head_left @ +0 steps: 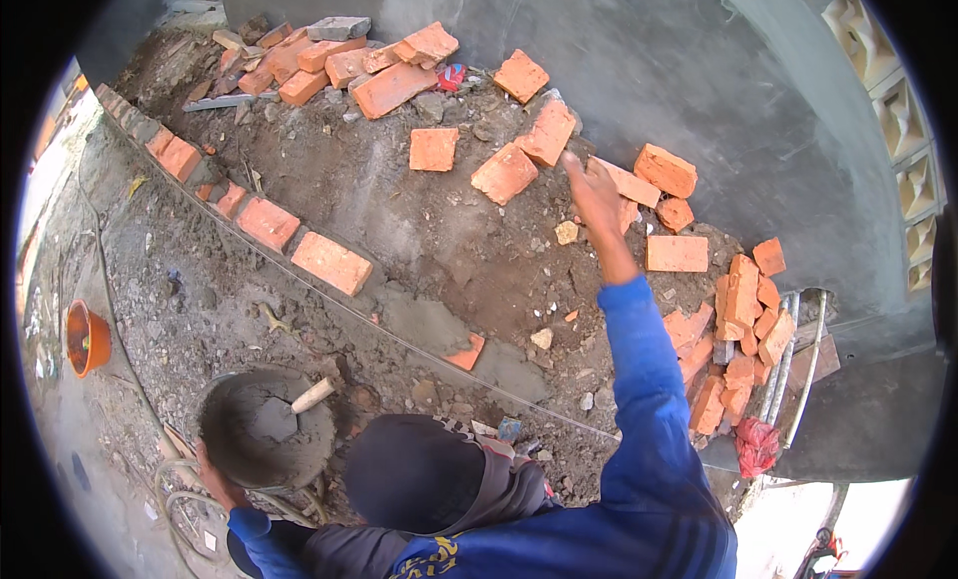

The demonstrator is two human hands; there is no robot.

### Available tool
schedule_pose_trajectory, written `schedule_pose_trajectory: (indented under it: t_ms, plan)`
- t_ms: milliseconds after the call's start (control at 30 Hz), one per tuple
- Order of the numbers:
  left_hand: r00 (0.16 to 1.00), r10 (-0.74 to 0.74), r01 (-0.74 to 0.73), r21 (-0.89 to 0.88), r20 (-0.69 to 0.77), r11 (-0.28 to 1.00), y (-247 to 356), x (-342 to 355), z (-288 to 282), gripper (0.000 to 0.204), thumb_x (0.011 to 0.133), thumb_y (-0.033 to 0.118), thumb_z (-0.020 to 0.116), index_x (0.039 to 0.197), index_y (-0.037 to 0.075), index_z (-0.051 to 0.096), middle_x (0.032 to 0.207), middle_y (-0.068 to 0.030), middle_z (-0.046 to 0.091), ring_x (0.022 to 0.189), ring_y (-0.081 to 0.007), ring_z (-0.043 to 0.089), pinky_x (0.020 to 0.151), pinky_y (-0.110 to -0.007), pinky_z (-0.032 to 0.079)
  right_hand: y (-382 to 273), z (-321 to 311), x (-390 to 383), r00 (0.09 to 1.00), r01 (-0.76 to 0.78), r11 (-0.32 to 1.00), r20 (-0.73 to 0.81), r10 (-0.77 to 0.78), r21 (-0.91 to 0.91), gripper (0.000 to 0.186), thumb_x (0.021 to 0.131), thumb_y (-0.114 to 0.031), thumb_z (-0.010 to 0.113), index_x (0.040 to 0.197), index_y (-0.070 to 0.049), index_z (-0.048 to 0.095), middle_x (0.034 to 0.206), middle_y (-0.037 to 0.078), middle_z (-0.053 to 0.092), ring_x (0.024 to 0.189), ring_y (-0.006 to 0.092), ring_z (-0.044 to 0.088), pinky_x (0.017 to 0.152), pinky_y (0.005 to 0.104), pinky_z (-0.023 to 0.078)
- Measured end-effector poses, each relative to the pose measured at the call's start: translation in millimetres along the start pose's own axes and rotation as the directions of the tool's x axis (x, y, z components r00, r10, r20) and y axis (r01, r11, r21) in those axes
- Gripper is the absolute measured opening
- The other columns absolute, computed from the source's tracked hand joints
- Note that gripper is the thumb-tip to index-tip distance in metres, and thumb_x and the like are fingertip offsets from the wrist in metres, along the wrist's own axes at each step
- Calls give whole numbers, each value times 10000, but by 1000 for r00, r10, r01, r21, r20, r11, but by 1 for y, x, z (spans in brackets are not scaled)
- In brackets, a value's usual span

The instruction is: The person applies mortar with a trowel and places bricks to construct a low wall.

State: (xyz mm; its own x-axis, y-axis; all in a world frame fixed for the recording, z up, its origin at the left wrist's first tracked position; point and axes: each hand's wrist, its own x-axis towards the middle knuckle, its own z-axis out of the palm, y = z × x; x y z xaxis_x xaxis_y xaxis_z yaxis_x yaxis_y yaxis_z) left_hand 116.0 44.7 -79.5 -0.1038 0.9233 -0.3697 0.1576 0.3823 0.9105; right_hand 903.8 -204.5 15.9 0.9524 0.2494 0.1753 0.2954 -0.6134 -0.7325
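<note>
My right hand [596,198] reaches out over the soil among loose orange bricks. One finger stretches to the lower corner of a tilted brick [547,132]; whether it touches cannot be made out, and the other fingers are partly hidden. Just right of the hand lies another brick [631,183]. At lower left, my left hand [218,476] grips the side of a round bucket [324,434] of grey wet mortar. A trowel [311,395] rests in that mortar, its pale handle leaning over the rim.
A row of laid bricks [267,223] follows a taut string [419,356], with spread mortar [424,325] at its near end. Brick piles lie at far left and right [740,298]. A grey wall [689,70] rises behind. An orange bucket [88,338] stands far left, beside a hose [118,335].
</note>
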Motion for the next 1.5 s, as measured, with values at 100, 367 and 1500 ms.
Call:
schedule_pose_trajectory:
  t_ms: [100, 367, 1500]
  plan:
    - [989, 128, -130, 16, 77, 991, -28, 17, -5, 577, 1079, 374, 541, 1476, -44, 562, 1420, -151, 627, 1245, -247, 627, 1070, -360, 489, -13, 20, 42, 954, 131, 977, -248, -171, -171, 684, 939, -490, 730, 1406, -11, 586, 1177, 201, 686, 1095, 310, 660, 954, 449, 514]
    - [998, 53, -50, -103, 28, 993, -55, 31, -34, 587, 1086, 367, 519, 1510, -39, 526, 1486, -163, 589, 1327, -258, 585, 1143, -365, 433, 26, -92, 83, 837, 532, 391, 394, -380, -751, 559, 855, -335, 760, 1325, -56, 644, 1242, 168, 705, 1265, 370, 610, 1019, 494, 514]
    - [972, -98, 69, -139, -213, 988, -12, 3, 4, 610, 990, 380, 711, 1419, -43, 613, 1358, -143, 678, 1200, -224, 667, 1039, -335, 517, -23, 150, -264, 521, 729, 660, 772, -364, -182, 784, 940, -503, 708, 1625, -289, 391, 1102, 212, 492, 1002, 433, 562, 827, 549, 522]
